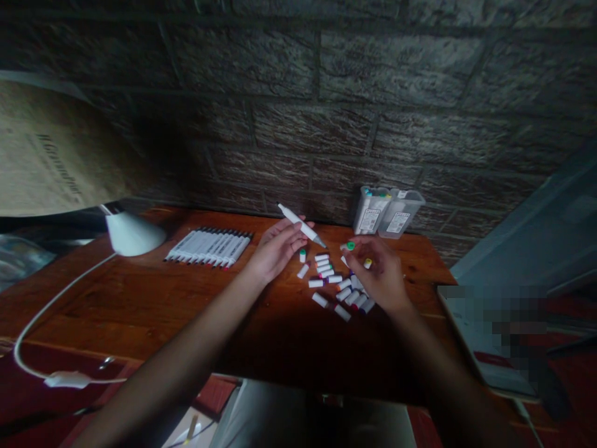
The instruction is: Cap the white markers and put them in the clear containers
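My left hand (275, 249) is closed round a white marker (298, 224) with its cap off, the grey tip pointing right. My right hand (375, 270) pinches a small white cap with a green end (349, 246) near that tip, and a yellow-ended cap (367, 263) shows by its fingers. Below and between the hands lies a scatter of several loose white marker caps (333, 286) on the brown wooden table (153, 298). A neat row of several markers (209, 247) lies to the left of my left hand.
Two clear plastic marker boxes (389, 213) stand against the brick wall at the back right. A white desk lamp (133, 233) with its cable sits at the left. A cardboard box (46, 155) is at far left, and papers (489, 336) lie at the right edge.
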Action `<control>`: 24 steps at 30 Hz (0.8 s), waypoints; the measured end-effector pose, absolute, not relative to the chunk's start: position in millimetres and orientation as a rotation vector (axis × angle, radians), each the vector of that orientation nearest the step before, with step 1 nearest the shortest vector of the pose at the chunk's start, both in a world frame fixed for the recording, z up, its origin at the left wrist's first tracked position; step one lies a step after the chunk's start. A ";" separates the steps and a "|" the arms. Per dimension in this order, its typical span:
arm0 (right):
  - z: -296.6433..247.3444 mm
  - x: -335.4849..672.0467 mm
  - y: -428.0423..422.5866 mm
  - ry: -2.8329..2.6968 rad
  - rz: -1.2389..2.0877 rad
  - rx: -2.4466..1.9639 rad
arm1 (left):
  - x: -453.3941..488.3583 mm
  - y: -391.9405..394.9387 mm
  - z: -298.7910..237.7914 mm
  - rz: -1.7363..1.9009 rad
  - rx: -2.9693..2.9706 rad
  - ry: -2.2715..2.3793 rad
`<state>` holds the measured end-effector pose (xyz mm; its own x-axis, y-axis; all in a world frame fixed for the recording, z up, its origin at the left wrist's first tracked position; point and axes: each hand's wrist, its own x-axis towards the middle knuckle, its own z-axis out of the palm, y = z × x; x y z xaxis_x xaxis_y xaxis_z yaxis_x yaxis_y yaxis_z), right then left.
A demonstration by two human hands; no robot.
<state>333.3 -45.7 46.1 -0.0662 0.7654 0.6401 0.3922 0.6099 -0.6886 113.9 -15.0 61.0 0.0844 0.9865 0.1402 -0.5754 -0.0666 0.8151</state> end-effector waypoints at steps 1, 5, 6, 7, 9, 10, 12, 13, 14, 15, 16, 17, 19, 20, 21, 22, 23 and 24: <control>43.2 333.8 -43.1 -1.633 0.477 -0.981 | 112.8 -14.2 61.5 1.436 0.875 0.629; 39.4 333.5 -36.1 -1.411 0.774 -0.937 | 110.4 -12.2 62.2 1.472 0.870 0.674; 40.6 332.8 -35.9 -1.371 0.828 -0.916 | 110.6 -12.4 62.1 1.466 0.876 0.670; 42.1 331.9 -36.2 -1.338 0.874 -0.898 | 111.1 -12.8 61.9 1.456 0.885 0.660; 45.2 329.5 -37.5 -1.288 0.947 -0.884 | 112.4 -14.0 61.5 1.431 0.909 0.626; 46.2 328.2 -38.3 -1.271 0.977 -0.886 | 113.0 -14.7 61.2 1.422 0.922 0.609; 46.9 325.6 -39.5 -1.254 1.020 -0.900 | 113.8 -15.5 60.7 1.417 0.945 0.587; 46.7 324.4 -40.0 -1.254 1.030 -0.906 | 113.9 -15.7 60.4 1.419 0.956 0.583; 46.2 323.3 -40.3 -1.258 1.036 -0.908 | 114.1 -15.8 60.1 1.420 0.967 0.582; 45.6 322.3 -40.6 -1.264 1.039 -0.907 | 114.2 -15.8 59.8 1.420 0.978 0.580; 45.1 321.4 -41.0 -1.270 1.043 -0.904 | 114.4 -15.9 59.6 1.418 0.988 0.578; 44.6 320.7 -41.3 -1.279 1.051 -0.900 | 114.6 -16.0 59.4 1.418 0.996 0.575; 44.0 319.5 -41.9 -1.293 1.076 -0.901 | 115.3 -16.5 59.3 1.418 1.004 0.570; 43.9 319.2 -42.2 -1.298 1.094 -0.906 | 115.7 -16.8 59.4 1.419 1.003 0.570; 44.1 319.0 -42.3 -1.300 1.112 -0.913 | 115.9 -17.1 59.7 1.421 1.002 0.572; 44.4 319.1 -42.4 -1.298 1.128 -0.918 | 115.9 -17.3 59.9 1.421 1.002 0.574; 44.9 319.4 -42.4 -1.291 1.137 -0.920 | 115.8 -17.3 60.2 1.422 1.003 0.576; 45.5 319.9 -42.3 -1.283 1.141 -0.920 | 115.3 -17.2 60.4 1.424 1.005 0.577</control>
<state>319.9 -42.3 45.5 -0.0632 0.9703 0.2335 -0.1186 0.2250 -0.9671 115.3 -17.2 60.4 0.1161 0.9657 0.2322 -0.5314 -0.1371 0.8359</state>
